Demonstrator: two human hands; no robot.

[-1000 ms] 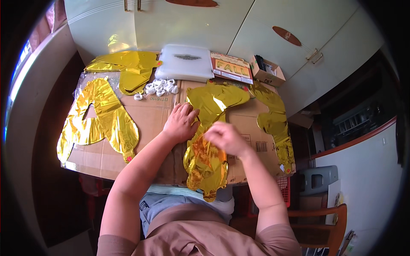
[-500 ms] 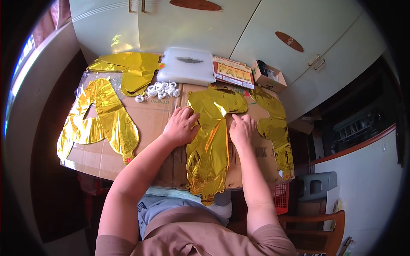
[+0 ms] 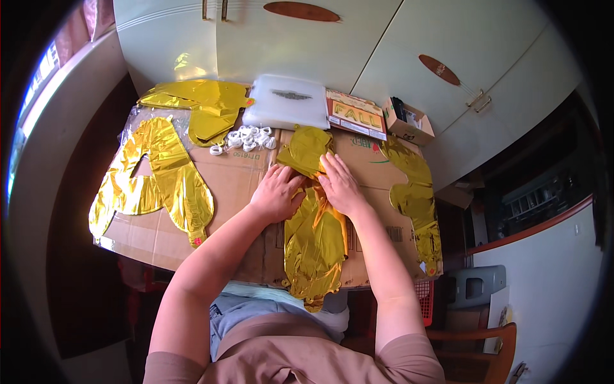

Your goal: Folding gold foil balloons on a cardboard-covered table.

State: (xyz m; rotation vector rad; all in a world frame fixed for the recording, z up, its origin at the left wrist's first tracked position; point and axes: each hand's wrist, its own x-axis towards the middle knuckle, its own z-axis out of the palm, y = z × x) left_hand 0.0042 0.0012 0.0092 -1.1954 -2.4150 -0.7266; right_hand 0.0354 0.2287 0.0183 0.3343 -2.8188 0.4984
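In front of me a gold foil balloon [image 3: 313, 246], flat and partly folded, lies lengthwise on a sheet of cardboard [image 3: 243, 185]. Its lower end hangs over the near edge, and an orange-tinted crease runs down its middle. My left hand [image 3: 278, 194] is at the balloon's left edge, with bent fingers closed on the foil; the fingertips are partly hidden. My right hand [image 3: 342, 185] rests on the upper part, its fingers stretched out and pressing the folded-over foil toward the left.
A gold letter-A balloon [image 3: 182, 192] lies left, another gold balloon [image 3: 220, 109] behind it. White ribbon coils [image 3: 249, 137], a translucent plastic case [image 3: 284, 105], a flat printed package [image 3: 355, 115] and a small box [image 3: 409, 125] stand at the back. A wavy gold balloon [image 3: 412, 192] lies right.
The balloon's upper right flap has been folded inward to the left, making the top narrower. My right hand has moved left onto it, its fingers straightening. My left hand stays near the left edge.
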